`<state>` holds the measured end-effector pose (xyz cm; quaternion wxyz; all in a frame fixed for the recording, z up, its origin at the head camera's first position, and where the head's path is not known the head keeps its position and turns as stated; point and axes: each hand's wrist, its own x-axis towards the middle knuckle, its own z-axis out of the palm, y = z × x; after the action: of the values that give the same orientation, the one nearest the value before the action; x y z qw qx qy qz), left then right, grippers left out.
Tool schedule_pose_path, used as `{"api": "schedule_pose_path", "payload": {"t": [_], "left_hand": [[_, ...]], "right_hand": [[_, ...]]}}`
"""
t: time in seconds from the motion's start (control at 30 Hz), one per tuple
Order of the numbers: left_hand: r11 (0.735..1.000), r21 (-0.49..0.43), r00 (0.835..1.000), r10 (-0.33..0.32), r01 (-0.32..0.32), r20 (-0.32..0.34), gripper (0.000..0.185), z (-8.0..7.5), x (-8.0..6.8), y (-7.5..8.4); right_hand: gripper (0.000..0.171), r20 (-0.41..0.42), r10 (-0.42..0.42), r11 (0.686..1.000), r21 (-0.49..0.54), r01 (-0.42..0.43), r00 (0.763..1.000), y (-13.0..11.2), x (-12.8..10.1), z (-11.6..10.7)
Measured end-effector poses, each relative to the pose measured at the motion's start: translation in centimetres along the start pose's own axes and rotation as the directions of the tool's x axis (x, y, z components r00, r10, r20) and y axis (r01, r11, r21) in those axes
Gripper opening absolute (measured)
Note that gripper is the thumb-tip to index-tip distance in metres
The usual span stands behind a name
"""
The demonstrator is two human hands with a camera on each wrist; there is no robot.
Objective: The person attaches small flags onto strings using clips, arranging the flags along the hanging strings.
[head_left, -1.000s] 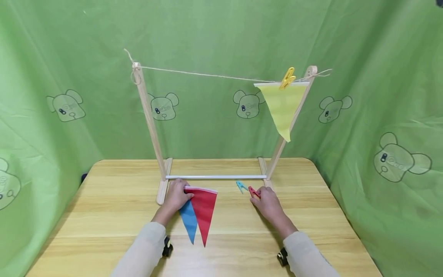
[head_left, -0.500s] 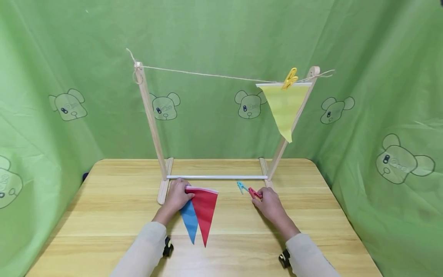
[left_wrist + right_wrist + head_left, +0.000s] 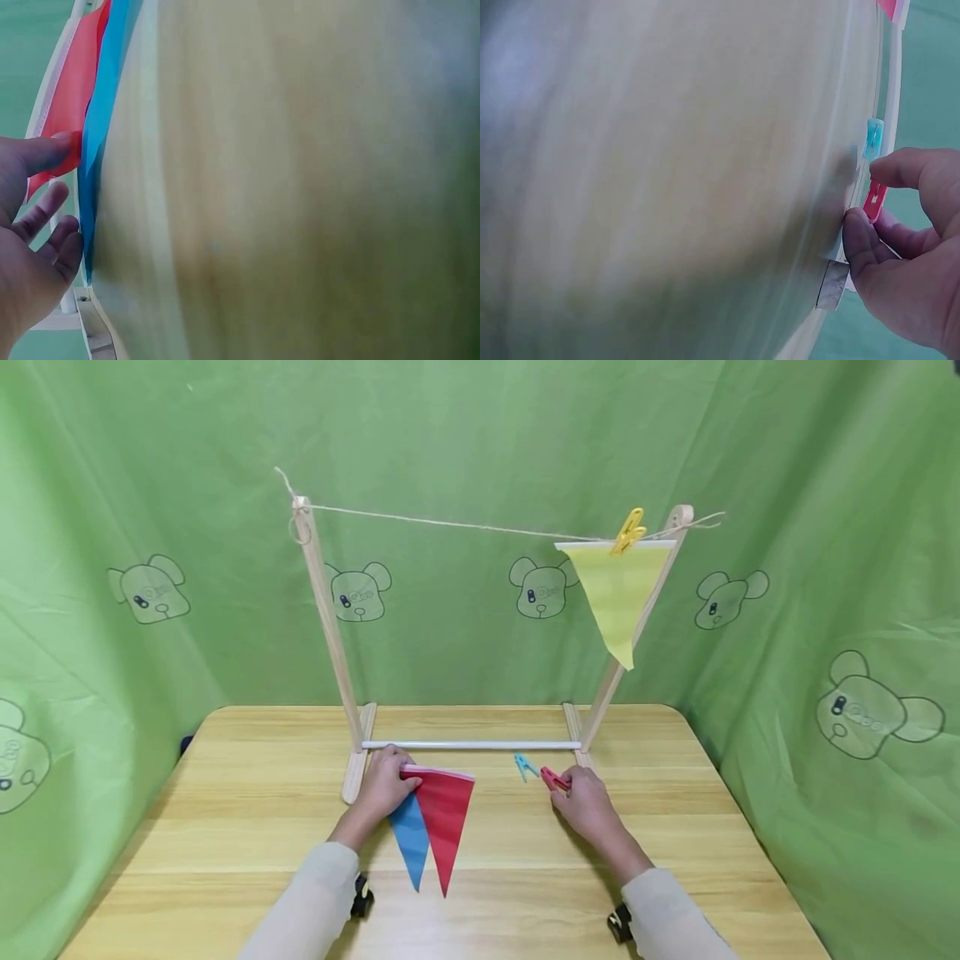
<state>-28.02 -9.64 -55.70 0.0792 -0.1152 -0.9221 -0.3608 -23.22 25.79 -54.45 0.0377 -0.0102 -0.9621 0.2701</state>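
Resting on the wooden table (image 3: 225, 827), the left hand (image 3: 384, 787) has its fingers over the top-left corner of the red flag (image 3: 444, 814), and the left wrist view shows the thumb on the red cloth with the other fingers curled against the edge, so it's pinching that corner. The red flag lies flat, point aimed at 6 o'clock, and it overlaps a blue flag (image 3: 411, 842) that peeks out at about 7 o'clock from it.

Over at 3 o'clock from the flags, the right hand (image 3: 588, 802) is gripping the red clothespin (image 3: 553, 777). The right wrist view makes it pretty clear: thumb under, forefinger over, peg between them, still down at table level. Just at 10 o'clock from that peg sits a blue clothespin (image 3: 524, 766), loose on the table and not touching the hand.

Behind both hands, toward 12 o'clock, stands the wooden frame (image 3: 327, 618) with a white rod (image 3: 471, 745) across its feet and a string (image 3: 450, 523) stretched between the two posts. Up at the right end of the string a yellow flag (image 3: 615, 593) hangs point down, held by a yellow clothespin (image 3: 628, 531). Green cloth with little bear prints (image 3: 112, 485) wraps the whole background.
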Motion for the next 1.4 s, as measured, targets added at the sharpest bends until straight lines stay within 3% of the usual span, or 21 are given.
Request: {"api": "schedule_pose_path", "payload": {"t": [0.33, 0.67, 0.9, 1.4], "left_hand": [[0.991, -0.132, 1.000, 0.015, -0.018, -0.022, 0.015, -0.6, 0.3, -0.1], [0.955, -0.292, 0.995, -0.033, 0.058, 0.089, 0.013, -1.6, 0.1, 0.9], [0.939, -0.341, 0.997, -0.021, 0.043, 0.068, 0.011, -1.8, -0.1, 1.4], [0.887, -0.456, 0.998, -0.059, 0.069, 0.036, 0.012, -1.8, -0.4, 1.9]], "right_hand": [[0.027, -0.021, 0.007, 0.999, 0.039, -0.007, 1.000, -0.3, -0.1, -0.2], [0.025, -0.058, 0.006, 0.998, 0.059, -0.002, 0.998, -0.2, -0.3, -0.2], [0.023, -0.097, -0.029, 0.994, 0.106, 0.040, 0.995, -0.3, -0.4, -0.4], [0.031, -0.033, 0.005, 0.952, 0.305, 0.005, 0.999, -1.0, -0.5, -1.2]]}}
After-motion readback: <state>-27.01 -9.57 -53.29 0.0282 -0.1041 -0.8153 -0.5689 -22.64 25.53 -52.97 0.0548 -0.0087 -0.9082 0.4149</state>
